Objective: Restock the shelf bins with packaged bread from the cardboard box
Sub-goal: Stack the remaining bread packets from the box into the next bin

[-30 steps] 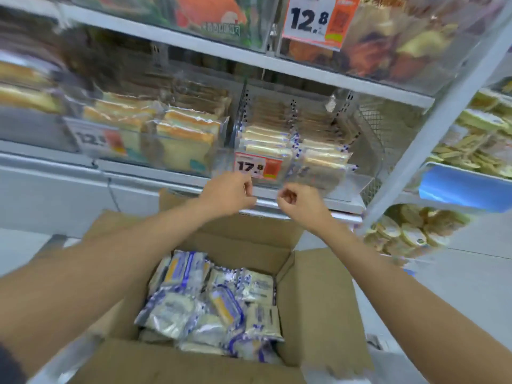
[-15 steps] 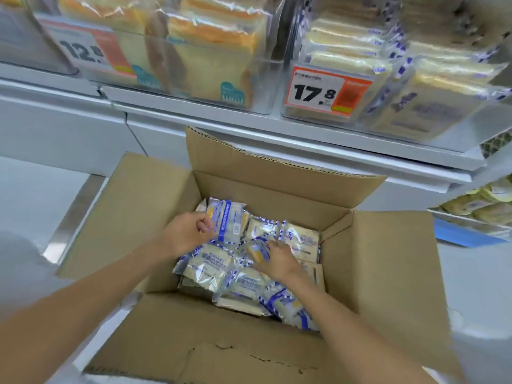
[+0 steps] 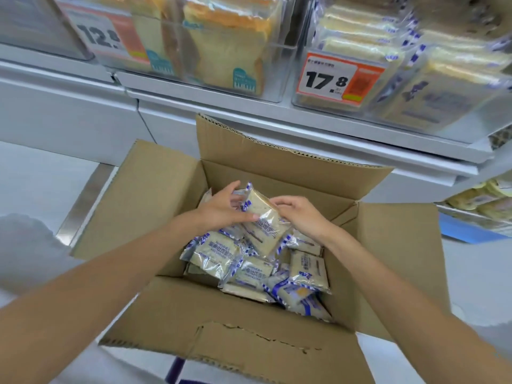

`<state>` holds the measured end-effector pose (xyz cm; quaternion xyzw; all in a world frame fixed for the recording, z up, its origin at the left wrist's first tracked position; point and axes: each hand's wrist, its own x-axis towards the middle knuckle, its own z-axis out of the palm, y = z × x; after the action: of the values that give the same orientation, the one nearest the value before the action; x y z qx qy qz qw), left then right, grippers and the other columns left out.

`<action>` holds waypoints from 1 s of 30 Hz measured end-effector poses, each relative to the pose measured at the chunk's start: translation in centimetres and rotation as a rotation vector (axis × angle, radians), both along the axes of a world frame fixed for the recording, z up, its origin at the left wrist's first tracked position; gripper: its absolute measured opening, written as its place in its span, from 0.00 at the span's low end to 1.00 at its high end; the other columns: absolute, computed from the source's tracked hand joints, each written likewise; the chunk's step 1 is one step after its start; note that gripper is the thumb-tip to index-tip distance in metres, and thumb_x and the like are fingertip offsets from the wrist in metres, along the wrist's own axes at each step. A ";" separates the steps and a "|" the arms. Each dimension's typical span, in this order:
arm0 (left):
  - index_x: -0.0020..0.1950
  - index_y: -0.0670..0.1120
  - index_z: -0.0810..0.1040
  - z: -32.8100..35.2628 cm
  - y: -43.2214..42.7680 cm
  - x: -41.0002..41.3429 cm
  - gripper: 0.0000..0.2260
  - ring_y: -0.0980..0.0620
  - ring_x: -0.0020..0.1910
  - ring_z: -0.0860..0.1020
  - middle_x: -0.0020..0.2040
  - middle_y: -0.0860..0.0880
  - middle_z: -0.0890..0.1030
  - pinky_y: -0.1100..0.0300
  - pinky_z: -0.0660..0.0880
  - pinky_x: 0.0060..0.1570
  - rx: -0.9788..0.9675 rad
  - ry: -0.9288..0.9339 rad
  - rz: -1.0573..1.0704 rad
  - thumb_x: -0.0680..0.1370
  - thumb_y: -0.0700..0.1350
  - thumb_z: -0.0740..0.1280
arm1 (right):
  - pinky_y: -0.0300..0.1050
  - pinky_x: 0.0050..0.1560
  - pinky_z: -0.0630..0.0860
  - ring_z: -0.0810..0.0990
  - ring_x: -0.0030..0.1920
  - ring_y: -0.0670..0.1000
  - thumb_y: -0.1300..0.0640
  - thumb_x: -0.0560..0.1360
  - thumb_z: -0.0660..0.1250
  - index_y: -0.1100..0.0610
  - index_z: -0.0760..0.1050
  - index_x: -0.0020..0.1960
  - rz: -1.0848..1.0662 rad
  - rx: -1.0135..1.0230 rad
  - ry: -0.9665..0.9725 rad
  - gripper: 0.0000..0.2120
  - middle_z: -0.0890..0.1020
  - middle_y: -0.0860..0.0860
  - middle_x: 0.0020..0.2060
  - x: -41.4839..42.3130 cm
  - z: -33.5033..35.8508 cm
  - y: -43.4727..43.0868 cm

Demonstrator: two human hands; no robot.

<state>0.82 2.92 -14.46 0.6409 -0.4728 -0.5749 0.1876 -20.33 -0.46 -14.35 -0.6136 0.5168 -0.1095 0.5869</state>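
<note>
1. The frame's top edge cuts off the shelf bins (image 3: 279, 87), and blur smears the packaging print inside them.
2. My left hand (image 3: 221, 209) and right hand (image 3: 299, 214) both grip one bread pack (image 3: 263, 220), tilted, just above the pile in the cardboard box (image 3: 277, 350). My left thumb lies across its front and my right fingers curl round its right edge.
3. The loose packs (image 3: 249, 270) below overlap too much to count.
4. Two price tags (image 3: 339, 76) show: 12.8 and 17.8.
5. The box, with four flaps open, sits before a white shelf (image 3: 332, 139) on a pale floor (image 3: 36, 173).
</note>
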 end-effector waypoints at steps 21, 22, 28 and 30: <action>0.45 0.49 0.80 0.1 3.0 9.2 0.07 0.62 0.32 0.80 0.41 0.53 0.83 0.70 0.71 0.28 -0.125 -0.162 0.334 0.75 0.52 0.72 | 0.44 0.60 0.73 0.76 0.61 0.53 0.53 0.73 0.74 0.61 0.69 0.70 0.092 0.232 0.359 0.29 0.75 0.52 0.63 7.3 -13.1 5.7; 0.47 0.49 0.80 0.1 3.0 9.1 0.07 0.61 0.34 0.81 0.42 0.53 0.83 0.70 0.71 0.29 -0.125 -0.162 0.337 0.75 0.52 0.72 | 0.42 0.59 0.72 0.76 0.61 0.52 0.55 0.73 0.73 0.62 0.72 0.68 0.105 0.208 0.367 0.26 0.75 0.51 0.63 7.2 -13.2 5.7; 0.51 0.50 0.78 0.9 2.7 7.5 0.06 0.56 0.41 0.82 0.46 0.52 0.83 0.63 0.75 0.36 -0.168 -0.110 0.374 0.78 0.51 0.69 | 0.51 0.48 0.76 0.76 0.43 0.49 0.66 0.74 0.69 0.56 0.71 0.38 0.183 -0.039 0.238 0.11 0.76 0.49 0.42 1.4 -7.5 2.7; 0.49 0.51 0.77 1.6 2.4 6.6 0.06 0.53 0.45 0.82 0.47 0.51 0.83 0.58 0.78 0.43 -0.196 -0.111 0.355 0.78 0.52 0.68 | 0.51 0.46 0.76 0.77 0.39 0.45 0.66 0.74 0.69 0.59 0.72 0.42 0.220 -0.150 0.232 0.07 0.76 0.48 0.38 -1.9 -3.6 1.4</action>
<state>7.43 5.29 -12.85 0.7235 -0.4156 -0.4479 0.3212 -22.23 0.98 -17.95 -0.7171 0.5011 -0.0115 0.4843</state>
